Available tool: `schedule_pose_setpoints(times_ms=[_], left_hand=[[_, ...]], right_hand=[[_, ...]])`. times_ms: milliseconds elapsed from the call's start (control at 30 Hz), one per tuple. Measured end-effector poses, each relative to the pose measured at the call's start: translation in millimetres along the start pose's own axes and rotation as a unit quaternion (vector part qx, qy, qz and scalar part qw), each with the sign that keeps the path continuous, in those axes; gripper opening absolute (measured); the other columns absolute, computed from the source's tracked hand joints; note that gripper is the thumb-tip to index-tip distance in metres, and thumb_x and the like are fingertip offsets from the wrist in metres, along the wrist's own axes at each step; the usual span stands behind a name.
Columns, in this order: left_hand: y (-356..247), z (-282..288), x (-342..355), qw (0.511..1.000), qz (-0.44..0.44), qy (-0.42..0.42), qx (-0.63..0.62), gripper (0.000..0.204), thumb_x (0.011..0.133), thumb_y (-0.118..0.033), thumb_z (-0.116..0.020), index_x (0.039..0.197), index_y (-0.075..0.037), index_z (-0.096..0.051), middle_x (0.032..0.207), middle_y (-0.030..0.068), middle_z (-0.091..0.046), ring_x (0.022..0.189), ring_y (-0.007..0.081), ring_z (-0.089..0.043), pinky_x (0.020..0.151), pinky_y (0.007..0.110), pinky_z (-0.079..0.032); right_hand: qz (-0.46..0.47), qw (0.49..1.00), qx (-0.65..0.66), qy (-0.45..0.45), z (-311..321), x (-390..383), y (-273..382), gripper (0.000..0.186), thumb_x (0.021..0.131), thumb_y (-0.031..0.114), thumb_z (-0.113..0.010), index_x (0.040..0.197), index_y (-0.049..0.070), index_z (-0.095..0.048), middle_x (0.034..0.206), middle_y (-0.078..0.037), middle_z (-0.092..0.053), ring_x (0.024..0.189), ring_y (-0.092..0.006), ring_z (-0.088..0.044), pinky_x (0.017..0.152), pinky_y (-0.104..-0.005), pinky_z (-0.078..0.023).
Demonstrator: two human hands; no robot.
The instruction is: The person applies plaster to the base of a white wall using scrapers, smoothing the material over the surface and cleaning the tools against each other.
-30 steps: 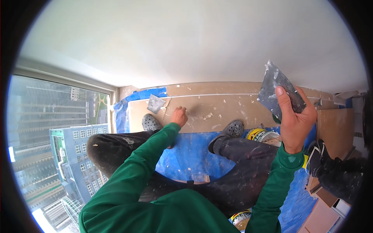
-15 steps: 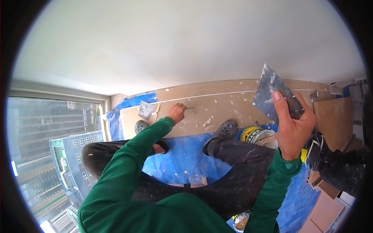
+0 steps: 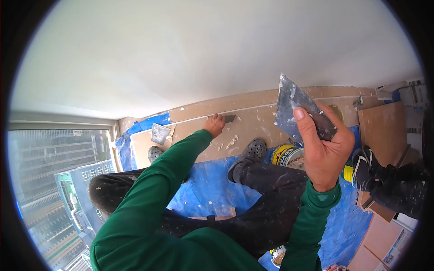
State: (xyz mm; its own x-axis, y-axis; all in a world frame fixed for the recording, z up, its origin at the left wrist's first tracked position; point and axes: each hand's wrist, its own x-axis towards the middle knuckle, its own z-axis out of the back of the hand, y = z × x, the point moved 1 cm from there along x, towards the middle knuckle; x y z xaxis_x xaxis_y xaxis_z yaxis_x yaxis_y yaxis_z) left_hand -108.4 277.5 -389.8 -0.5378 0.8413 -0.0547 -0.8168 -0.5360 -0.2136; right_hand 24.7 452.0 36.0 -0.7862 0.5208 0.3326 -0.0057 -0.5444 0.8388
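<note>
My left hand is closed around a small dark scraper, low over the brown board along the foot of the white wall. In my raised right hand is a broad grey putty knife, smeared with white filler, thumb pressed on its near face. The fingers behind that blade are mostly hidden. Left of my left hand, a squarish metal filler blade lies on the board. Scraps of dried filler are scattered between my feet.
Blue plastic sheeting covers the floor under my legs. A filler bucket stands beside my right shoe. Another person's dark-trousered leg and shoe are at the right, near a leaning brown panel. A window borders the left.
My left hand has moved slightly right and up toward the wall, and more of its scraper's blade shows. My right hand still holds the putty knife; the whole view has shifted a little.
</note>
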Motion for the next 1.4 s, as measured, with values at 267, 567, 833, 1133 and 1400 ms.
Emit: schedule_pose_setpoints(times_ms=[267, 567, 833, 1133, 1400], left_hand=[[-31.0, 21.8, 47.2, 0.997, -0.003, -0.021, -0.073, 0.021, 0.068, -0.005, -0.056, 0.089, -0.004, -0.060, 0.091, 0.0127, -0.059, 0.092, 0.0307, -0.057, 0.078, 0.041, -0.050], [-11.7, 4.7, -36.5, 0.973, -0.225, 0.044, -0.021, 0.022, 0.069, -0.007, -0.056, 0.090, -0.004, -0.062, 0.095, 0.0097, -0.062, 0.097, 0.0287, -0.058, 0.082, 0.038, -0.049], [33.1, 48.8, -106.9, 0.970, 0.212, -0.052, -0.109, 0.023, 0.070, -0.004, -0.055, 0.092, -0.005, -0.060, 0.095, 0.0144, -0.060, 0.098, 0.0324, -0.057, 0.082, 0.042, -0.048], [-26.0, -6.5, -131.6, 0.974, 0.209, 0.004, -0.091, 0.022, 0.070, -0.005, -0.054, 0.091, -0.001, -0.060, 0.095, 0.0186, -0.059, 0.092, 0.0365, -0.056, 0.081, 0.044, -0.047], [3.5, 38.3, -120.5, 0.971, 0.082, 0.112, -0.194, 0.017, 0.070, -0.009, -0.058, 0.085, -0.008, -0.066, 0.083, 0.0162, -0.064, 0.082, 0.0363, -0.063, 0.072, 0.046, -0.049]], right_hand=[[-0.001, 1.000, 0.021, -0.002, -2.0, -2.3, 7.0, 0.016, 0.080, 0.007, -0.068, 0.091, -0.005, -0.067, 0.068, -0.006, -0.065, 0.061, -0.0077, -0.057, 0.056, -0.0222, -0.045], [-0.006, 1.000, -0.014, -0.001, 1.6, 0.2, -6.6, 0.019, 0.082, 0.013, -0.069, 0.091, -0.004, -0.067, 0.066, -0.005, -0.064, 0.059, -0.0069, -0.055, 0.055, -0.0224, -0.045], [-0.019, 1.000, 0.002, -0.004, 4.0, -6.0, -0.6, 0.020, 0.083, 0.014, -0.070, 0.091, -0.004, -0.067, 0.069, 0.000, -0.062, 0.063, -0.0055, -0.050, 0.057, -0.0212, -0.041], [-0.005, 1.000, -0.016, -0.004, -6.7, -4.6, -6.1, 0.022, 0.082, 0.019, -0.068, 0.089, -0.002, -0.068, 0.058, -0.002, -0.058, 0.052, -0.0064, -0.048, 0.048, -0.0239, -0.040], [-0.013, 0.999, -0.012, -0.036, 14.4, -5.7, -15.3, 0.020, 0.081, 0.018, -0.067, 0.087, -0.001, -0.067, 0.059, -0.004, -0.060, 0.052, -0.0087, -0.051, 0.051, -0.0255, -0.043]])
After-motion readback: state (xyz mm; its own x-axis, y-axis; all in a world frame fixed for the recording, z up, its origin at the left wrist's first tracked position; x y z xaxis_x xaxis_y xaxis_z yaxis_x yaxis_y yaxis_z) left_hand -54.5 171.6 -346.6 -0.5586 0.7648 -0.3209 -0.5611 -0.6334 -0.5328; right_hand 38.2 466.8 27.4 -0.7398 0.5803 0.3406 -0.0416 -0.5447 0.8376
